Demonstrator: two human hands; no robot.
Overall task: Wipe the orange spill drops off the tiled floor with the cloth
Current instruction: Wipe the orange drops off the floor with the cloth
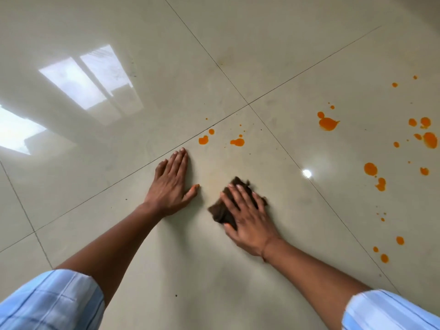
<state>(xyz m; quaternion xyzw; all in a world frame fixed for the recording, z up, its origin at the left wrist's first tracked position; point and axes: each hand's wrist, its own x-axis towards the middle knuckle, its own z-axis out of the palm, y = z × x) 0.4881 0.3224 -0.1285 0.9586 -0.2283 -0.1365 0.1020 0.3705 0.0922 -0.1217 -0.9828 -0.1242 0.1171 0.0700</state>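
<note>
A dark brown cloth (223,211) lies bunched on the beige tiled floor (214,270) in the middle of the view. My right hand (247,217) presses flat on it with straight fingers, and motion blur smears the cloth's edges. To its left my left hand (170,184) rests flat on the bare tile, fingers together and thumb out. Orange drops (237,142) sit just beyond both hands near the grout line. A larger orange splash (328,123) lies farther right. Several more orange drops (430,139) spread along the right edge.
Dark grout lines (248,104) cross just beyond the hands. A bright window reflection (90,79) glares on the left tiles. A faint yellowish smear (212,172) shows between the hands. Small orange drops (384,257) dot the tile at the lower right.
</note>
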